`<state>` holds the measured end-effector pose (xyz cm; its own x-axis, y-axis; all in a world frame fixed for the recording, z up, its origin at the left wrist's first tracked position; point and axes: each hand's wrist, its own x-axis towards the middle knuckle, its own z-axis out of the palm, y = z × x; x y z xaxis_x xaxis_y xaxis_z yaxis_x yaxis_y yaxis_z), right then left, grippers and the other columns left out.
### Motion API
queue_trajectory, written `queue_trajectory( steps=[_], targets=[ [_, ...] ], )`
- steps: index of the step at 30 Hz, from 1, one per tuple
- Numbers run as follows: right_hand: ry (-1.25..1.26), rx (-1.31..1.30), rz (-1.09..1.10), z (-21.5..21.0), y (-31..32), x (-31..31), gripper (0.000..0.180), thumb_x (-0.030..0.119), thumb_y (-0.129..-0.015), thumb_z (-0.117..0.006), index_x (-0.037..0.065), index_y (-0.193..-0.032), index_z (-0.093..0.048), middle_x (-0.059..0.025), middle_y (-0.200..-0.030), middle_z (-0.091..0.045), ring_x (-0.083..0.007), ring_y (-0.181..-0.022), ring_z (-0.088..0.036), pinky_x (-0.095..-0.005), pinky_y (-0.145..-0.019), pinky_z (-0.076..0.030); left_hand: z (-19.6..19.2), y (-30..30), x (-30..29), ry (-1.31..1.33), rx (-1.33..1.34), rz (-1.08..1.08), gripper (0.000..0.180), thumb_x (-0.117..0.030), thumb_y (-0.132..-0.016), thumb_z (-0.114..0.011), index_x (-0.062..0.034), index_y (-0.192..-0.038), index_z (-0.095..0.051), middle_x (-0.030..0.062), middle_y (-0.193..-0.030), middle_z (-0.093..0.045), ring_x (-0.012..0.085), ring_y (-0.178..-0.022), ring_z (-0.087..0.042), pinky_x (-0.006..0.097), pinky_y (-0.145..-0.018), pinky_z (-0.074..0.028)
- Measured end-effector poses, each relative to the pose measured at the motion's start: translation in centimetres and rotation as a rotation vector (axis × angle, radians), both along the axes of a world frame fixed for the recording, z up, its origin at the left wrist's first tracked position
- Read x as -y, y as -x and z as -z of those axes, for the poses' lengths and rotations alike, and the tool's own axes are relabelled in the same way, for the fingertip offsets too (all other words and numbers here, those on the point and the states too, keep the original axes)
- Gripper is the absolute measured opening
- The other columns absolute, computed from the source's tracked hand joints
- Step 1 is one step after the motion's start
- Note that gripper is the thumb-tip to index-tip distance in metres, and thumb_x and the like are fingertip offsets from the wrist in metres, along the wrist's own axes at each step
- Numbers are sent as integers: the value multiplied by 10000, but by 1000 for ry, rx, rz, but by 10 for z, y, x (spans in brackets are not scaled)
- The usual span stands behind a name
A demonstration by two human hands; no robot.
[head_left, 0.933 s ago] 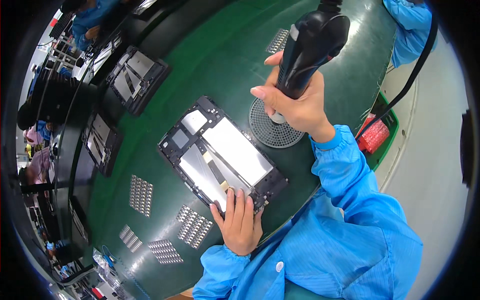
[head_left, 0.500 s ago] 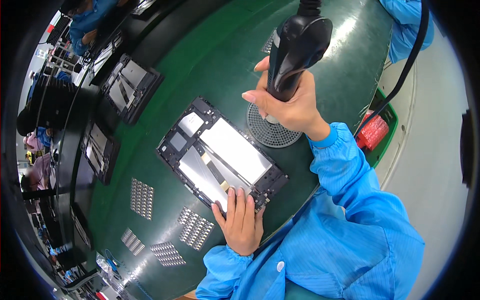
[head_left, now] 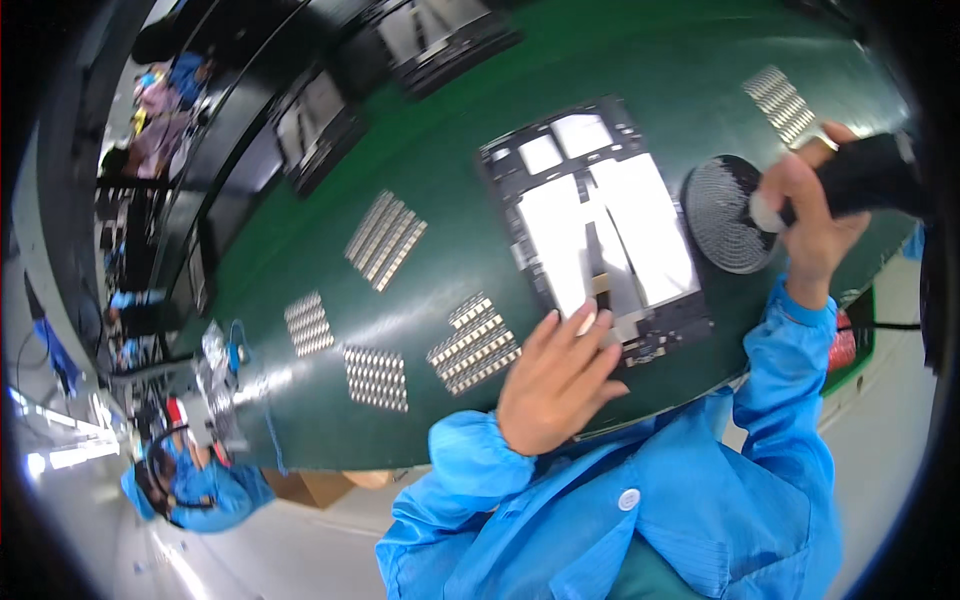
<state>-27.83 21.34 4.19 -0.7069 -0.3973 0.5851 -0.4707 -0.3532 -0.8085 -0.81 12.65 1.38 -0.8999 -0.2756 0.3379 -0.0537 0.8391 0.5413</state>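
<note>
A black tablet-like device shell [head_left: 660,327] with bright silver panels lies on the green table in front of me. My left hand [head_left: 553,385] rests on its near edge, fingers stretched out and fingertips over the panels. My right hand [head_left: 815,215] is wrapped round a black electric screwdriver [head_left: 870,178]. The screwdriver's pale tip end is over a round grey tray full of small holes [head_left: 722,215], to the right of the device. Whether the tip touches the tray I cannot tell; the right hand is slightly blurred.
Several sheets of small parts lie to the left, including one strip sheet [head_left: 385,240] and one nearer me [head_left: 472,345]. Another sheet [head_left: 780,103] lies at the far right. More device shells [head_left: 315,130] stand on a black rack. A green bin [head_left: 857,350] holds red wrapping. A co-worker [head_left: 205,490] sits at lower left.
The view has swung, so the table and device sit further right and look turned. My left hand stays at the device's near edge; my right hand keeps the screwdriver over the round tray.
</note>
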Motion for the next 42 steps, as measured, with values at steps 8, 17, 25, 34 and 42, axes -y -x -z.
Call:
queue_trajectory(
  steps=[8,17,25,34,42],
  targets=[
    [39,-11,-114,0,-8,4,434,-33,-818,-608,-97,-1184,-383,-77,-620,-530,-144,-507,-520,-265,-504,-425,-10,-69,79,-276,337,-626,366,-62,-657,-786,-29,-985,-628,90,-783,-623,142,-617,-566,258,-527,-438],
    [59,16,-100,-1,-9,3,472,-14,-809,-618,-79,-1197,-358,-61,-613,-525,-130,-502,-524,-251,-501,-430,-6,-74,115,-1032,274,-497,245,-11,-708,-760,40,-892,-607,66,-773,-622,37,-574,-532,190,-496,-421],
    [75,17,-134,0,-9,2,452,-48,-813,-595,-64,-1205,-370,-70,-636,-534,-136,-510,-528,-259,-498,-445,-3,-68,84,-225,196,-536,148,51,-717,-722,-10,-775,-600,39,-679,-640,49,-537,-517,176,-494,-400],
    [108,38,-231,-18,-36,20,459,-46,-784,-629,-36,-1180,-398,-68,-623,-541,-124,-497,-528,-244,-485,-441,-4,5,108,-941,4,-422,123,-15,-773,-705,42,-846,-624,69,-745,-653,57,-571,-554,169,-498,-435],
    [97,23,-358,-30,-67,42,493,-90,-745,-634,-32,-1172,-395,-64,-606,-556,-106,-489,-524,-219,-470,-413,24,29,118,-877,-59,-372,116,-50,-805,-684,40,-865,-645,37,-721,-646,33,-580,-534,171,-497,-422]
  ],
)
